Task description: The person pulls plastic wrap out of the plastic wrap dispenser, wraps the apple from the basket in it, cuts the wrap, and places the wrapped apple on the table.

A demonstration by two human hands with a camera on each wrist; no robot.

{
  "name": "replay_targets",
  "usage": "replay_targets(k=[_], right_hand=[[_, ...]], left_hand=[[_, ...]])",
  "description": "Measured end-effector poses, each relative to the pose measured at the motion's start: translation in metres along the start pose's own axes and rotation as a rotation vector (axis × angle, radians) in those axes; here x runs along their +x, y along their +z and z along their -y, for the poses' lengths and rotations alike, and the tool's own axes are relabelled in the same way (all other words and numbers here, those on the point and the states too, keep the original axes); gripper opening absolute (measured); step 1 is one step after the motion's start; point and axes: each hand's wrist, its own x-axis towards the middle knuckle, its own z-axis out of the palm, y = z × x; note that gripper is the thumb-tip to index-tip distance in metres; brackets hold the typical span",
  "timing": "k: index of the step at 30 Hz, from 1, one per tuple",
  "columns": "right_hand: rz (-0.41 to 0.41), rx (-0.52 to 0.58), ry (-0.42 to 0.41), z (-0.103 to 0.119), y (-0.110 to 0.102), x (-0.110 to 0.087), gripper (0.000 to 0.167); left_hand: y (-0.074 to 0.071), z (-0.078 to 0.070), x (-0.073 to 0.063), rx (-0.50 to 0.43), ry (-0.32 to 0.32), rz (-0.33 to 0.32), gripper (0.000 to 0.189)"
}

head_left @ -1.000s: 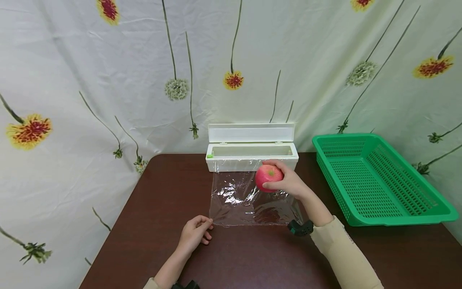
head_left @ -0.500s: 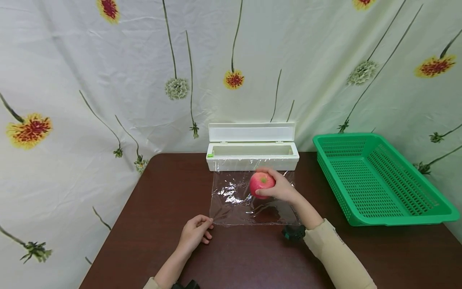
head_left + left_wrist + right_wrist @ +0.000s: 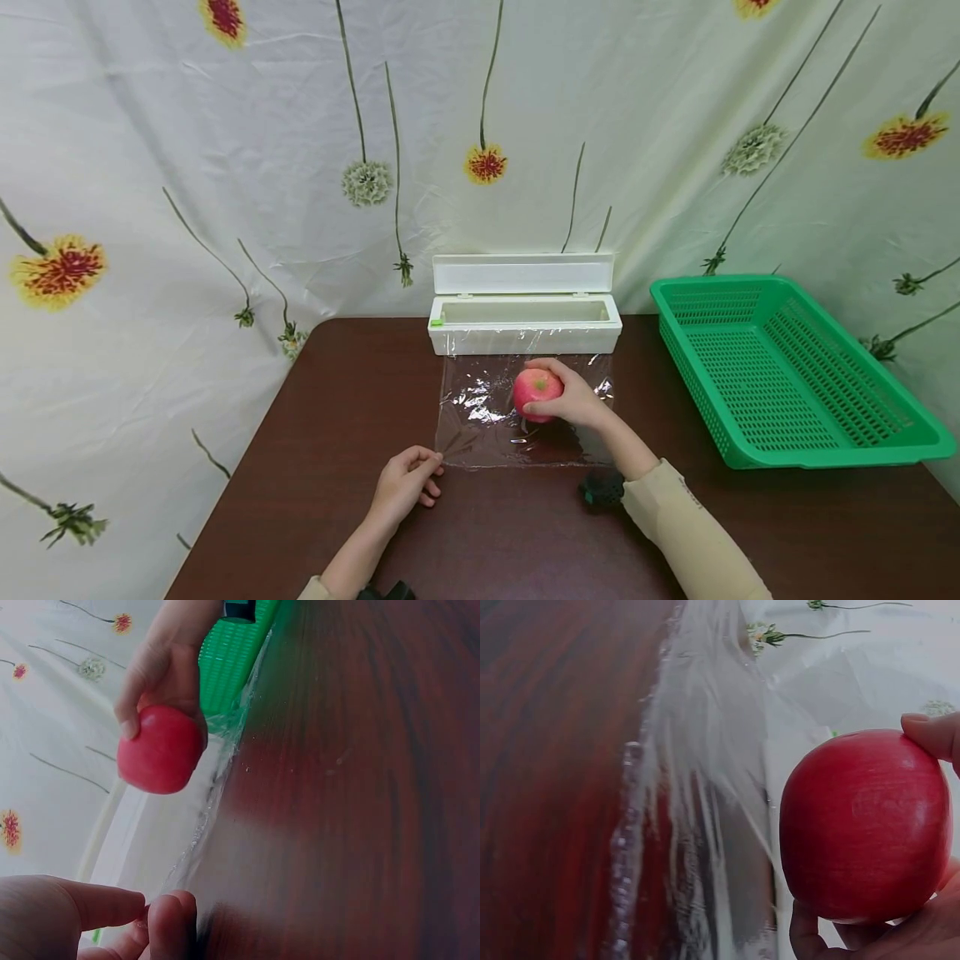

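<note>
A red apple (image 3: 537,395) is gripped in my right hand (image 3: 576,402), thumb on one side and fingers round the other. It is held over a sheet of clear plastic wrap (image 3: 480,425) that stretches from a white dispenser box (image 3: 525,340) toward me. My left hand (image 3: 405,483) pinches the wrap's near left corner between thumb and fingers. In the left wrist view the thumb and fingertips meet at the film edge, and the apple (image 3: 160,750) hangs beyond. The right wrist view shows the apple (image 3: 866,825) close up, beside the wrinkled film (image 3: 705,787).
The box's lid (image 3: 523,275) stands raised at the back of the dark brown table (image 3: 360,392). A green plastic basket (image 3: 795,392) sits at the right. Behind the table hangs a flowered white cloth (image 3: 300,167).
My right hand has carried the apple left, nearer to me, and lower over the middle of the wrap. The left hand has stayed at the corner.
</note>
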Motion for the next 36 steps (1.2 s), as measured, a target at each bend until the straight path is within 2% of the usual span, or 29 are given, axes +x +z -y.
replay_targets(k=[6,9,12,17,19,36], right_hand=[[0.006,-0.001,-0.002,0.022,0.002,-0.011,0.061],[0.007,0.006,-0.002,0.021,0.004,-0.012,0.062],[0.007,0.015,0.001,0.007,0.007,-0.007,0.063],[-0.013,0.019,0.03,-0.023,0.012,0.003,0.067],[-0.024,0.017,0.036,-0.026,0.013,0.004,0.066],[-0.027,0.05,0.057,-0.028,0.015,0.006,0.07]], left_hand=[[0.0,-0.003,-0.002,0.012,-0.008,-0.003,0.02],[0.001,-0.018,-0.011,0.021,-0.004,-0.002,0.019],[0.002,-0.023,-0.014,0.037,-0.012,-0.011,0.017],[0.002,-0.002,-0.001,0.027,-0.019,-0.01,0.019],[0.001,0.002,0.001,0.02,-0.013,-0.004,0.02],[-0.001,-0.001,-0.001,0.009,-0.011,-0.026,0.019]])
